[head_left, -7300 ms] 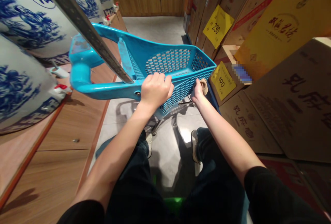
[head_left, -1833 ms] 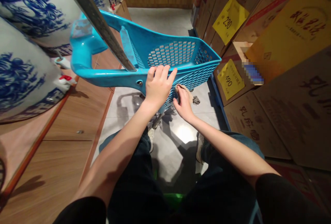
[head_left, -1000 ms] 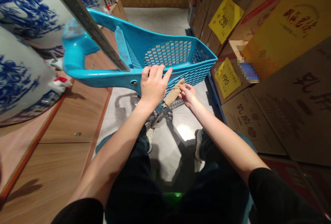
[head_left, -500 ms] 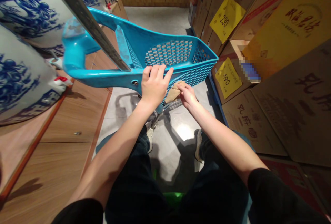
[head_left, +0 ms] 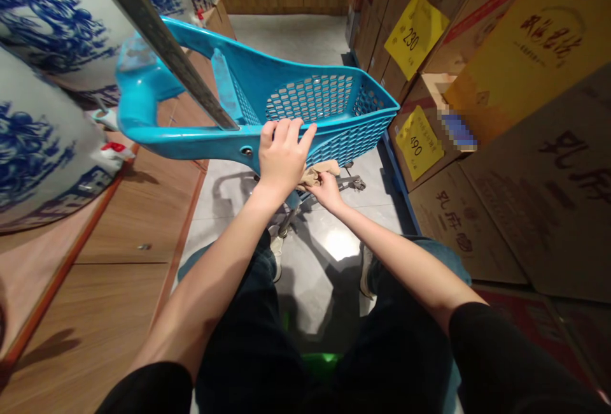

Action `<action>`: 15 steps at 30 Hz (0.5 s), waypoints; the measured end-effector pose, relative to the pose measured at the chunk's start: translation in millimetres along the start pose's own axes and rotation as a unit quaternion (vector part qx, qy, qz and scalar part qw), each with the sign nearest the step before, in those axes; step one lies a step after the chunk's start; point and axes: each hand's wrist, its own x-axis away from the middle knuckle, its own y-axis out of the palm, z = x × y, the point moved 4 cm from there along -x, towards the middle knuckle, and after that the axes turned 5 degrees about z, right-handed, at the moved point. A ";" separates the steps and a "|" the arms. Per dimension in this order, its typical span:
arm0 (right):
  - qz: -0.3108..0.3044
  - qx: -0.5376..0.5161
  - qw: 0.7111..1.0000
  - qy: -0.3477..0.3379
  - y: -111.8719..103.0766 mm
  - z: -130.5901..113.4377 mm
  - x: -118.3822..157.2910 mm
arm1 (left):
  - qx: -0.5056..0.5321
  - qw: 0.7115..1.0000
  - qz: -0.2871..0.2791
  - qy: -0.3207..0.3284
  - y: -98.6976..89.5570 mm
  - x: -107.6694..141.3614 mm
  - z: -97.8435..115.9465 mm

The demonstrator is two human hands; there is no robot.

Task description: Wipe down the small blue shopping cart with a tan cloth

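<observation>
A blue plastic shopping cart (head_left: 191, 145) stands before me, its lattice basket pointing right and its handle end at the left. My left hand (head_left: 283, 156) grips the near upper rim, fingers curled over the edge. Lower down, my right hand (head_left: 327, 191) holds a crumpled tan cloth (head_left: 312, 176) against the outer side of the basket, near its bottom corner. The fingertips of that hand are partly sunk in the folds. A worn metal bar (head_left: 167, 44) rises from the rim toward the upper left.
Large blue-and-white porcelain jars (head_left: 42, 140) stand on a wooden cabinet (head_left: 119, 229) at left. Stacked cartons (head_left: 449, 223) with yellow price signs (head_left: 420, 143) line the right. Cart wheels (head_left: 359, 183) rest on the grey tiled floor (head_left: 267, 32). Something green (head_left: 321, 363) shows between my legs.
My right hand has moved down and left along the basket's side with the cloth, which is now more bunched. My left hand keeps its place on the rim.
</observation>
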 end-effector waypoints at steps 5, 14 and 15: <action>0.045 0.010 0.996 -0.077 -16.3 -19.9 -6.0 | 0.012 1.000 0.005 -0.003 1.5 0.9 -1.5; -0.005 0.004 1.000 0.029 -0.9 2.2 1.8 | 0.040 0.999 -0.011 -0.010 -3.2 0.1 -0.9; 0.000 -0.004 1.000 0.024 -3.1 0.1 -0.2 | 0.042 0.999 -0.015 -0.007 -5.3 -0.2 -0.2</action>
